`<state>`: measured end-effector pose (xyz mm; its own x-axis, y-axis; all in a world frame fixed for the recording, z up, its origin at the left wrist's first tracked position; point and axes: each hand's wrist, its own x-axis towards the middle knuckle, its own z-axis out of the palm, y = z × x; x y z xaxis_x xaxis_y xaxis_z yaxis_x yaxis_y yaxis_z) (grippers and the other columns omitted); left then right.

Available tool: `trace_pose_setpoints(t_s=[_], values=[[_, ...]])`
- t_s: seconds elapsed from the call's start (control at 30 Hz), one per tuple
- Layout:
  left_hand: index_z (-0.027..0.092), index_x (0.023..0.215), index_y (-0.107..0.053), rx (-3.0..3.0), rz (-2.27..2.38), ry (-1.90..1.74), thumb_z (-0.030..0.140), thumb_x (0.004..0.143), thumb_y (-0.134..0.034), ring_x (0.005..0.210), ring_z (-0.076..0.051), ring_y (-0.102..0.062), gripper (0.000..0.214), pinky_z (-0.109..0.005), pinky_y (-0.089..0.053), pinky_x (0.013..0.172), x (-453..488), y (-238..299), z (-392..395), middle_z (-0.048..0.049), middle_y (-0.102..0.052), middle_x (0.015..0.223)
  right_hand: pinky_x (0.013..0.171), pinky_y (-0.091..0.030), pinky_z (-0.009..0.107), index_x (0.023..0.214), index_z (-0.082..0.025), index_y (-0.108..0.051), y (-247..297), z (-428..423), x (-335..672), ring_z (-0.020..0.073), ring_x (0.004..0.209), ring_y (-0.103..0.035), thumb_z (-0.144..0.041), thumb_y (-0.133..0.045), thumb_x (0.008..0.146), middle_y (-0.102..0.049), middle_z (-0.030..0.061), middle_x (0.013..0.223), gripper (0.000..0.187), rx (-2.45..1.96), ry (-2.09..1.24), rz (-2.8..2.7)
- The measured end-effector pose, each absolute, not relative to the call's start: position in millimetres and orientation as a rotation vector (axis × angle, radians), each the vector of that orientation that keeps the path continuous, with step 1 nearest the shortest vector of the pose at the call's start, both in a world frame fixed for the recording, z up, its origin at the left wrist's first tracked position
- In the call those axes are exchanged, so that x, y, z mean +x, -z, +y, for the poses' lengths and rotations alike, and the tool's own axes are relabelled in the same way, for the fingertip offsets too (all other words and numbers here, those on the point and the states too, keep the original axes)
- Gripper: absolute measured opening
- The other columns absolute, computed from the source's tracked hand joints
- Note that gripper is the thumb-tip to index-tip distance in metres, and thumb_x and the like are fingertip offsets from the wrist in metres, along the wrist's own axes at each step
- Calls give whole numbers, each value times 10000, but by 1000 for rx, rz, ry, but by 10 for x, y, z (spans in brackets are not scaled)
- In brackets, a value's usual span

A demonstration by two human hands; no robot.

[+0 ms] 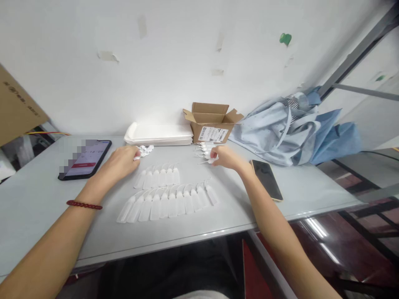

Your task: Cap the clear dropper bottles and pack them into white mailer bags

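Observation:
My left hand (124, 161) reaches the back left of the table, its fingers pinched together at a small pile of white round caps (146, 150). A white piece shows at its fingertips. Right of the middle, my right hand (226, 157) has thumb and finger closed on a clear-white plastic tube with a thin tail, at the end of a short stack of similar tubes (205, 146). Between the arms lie two rows of translucent flat tubes, each with a white neck and thin loop: a shorter back row (158, 177) and a longer front row (170, 203).
A phone with a lit screen (90, 155) lies at the left, a dark-screened phone (267, 179) beside my right forearm. White padded envelopes (160, 133), an open cardboard box (212, 131) and a light-blue cloth (274, 128) stand along the wall. The table's front edge (174, 241) is near.

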<state>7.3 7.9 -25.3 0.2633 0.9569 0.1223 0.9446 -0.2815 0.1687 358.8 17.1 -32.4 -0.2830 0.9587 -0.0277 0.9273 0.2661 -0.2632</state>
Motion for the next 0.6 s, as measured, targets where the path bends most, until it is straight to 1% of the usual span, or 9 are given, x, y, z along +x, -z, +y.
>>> trace_pose_setpoints(t_s=[0.07,0.17,0.27,0.37,0.5,0.6], values=[[140,854,-625,2339,1867,-444,205,716,-512,869,-326,-651,189,-388,-457,773,136,219,46,-178,-692,902,659,-388,245,864,-147,-640,305,136,3531,160,784,-563,-167,-721,721,-653,62,902,165,-1683,-357,-2360],[184,810,-623,2183,1828,-614,251,681,-578,855,-294,-658,152,-369,-473,781,258,189,-6,-117,-704,879,666,-393,244,933,-146,-616,291,30,3352,144,758,-546,-226,-674,789,-638,47,856,175,-1452,-463,-2337],[194,786,-626,2072,1732,-715,324,668,-626,817,-259,-658,175,-357,-490,771,377,181,-66,-77,-703,832,660,-399,241,1050,-168,-597,308,-121,3109,125,707,-533,-213,-595,851,-629,28,831,203,-1201,-660,-2431],[195,784,-640,2029,1647,-770,366,667,-654,794,-239,-655,207,-355,-498,759,445,206,-99,-60,-702,816,682,-398,245,1124,-199,-592,356,-249,2910,120,711,-539,-219,-550,889,-626,22,841,240,-1025,-714,-2532],[188,807,-661,2015,1554,-804,389,678,-677,793,-227,-651,240,-354,-505,749,464,262,-87,-60,-705,837,656,-390,247,1140,-227,-595,425,-303,2813,119,697,-521,-270,-502,929,-612,38,918,235,-1016,-743,-2595],[183,843,-680,1954,1497,-858,395,681,-697,839,-226,-648,268,-355,-508,774,477,280,-82,-68,-710,879,687,-395,260,1131,-221,-604,458,-282,2817,127,713,-518,-275,-477,945,-585,45,907,231,-997,-730,-2617]])
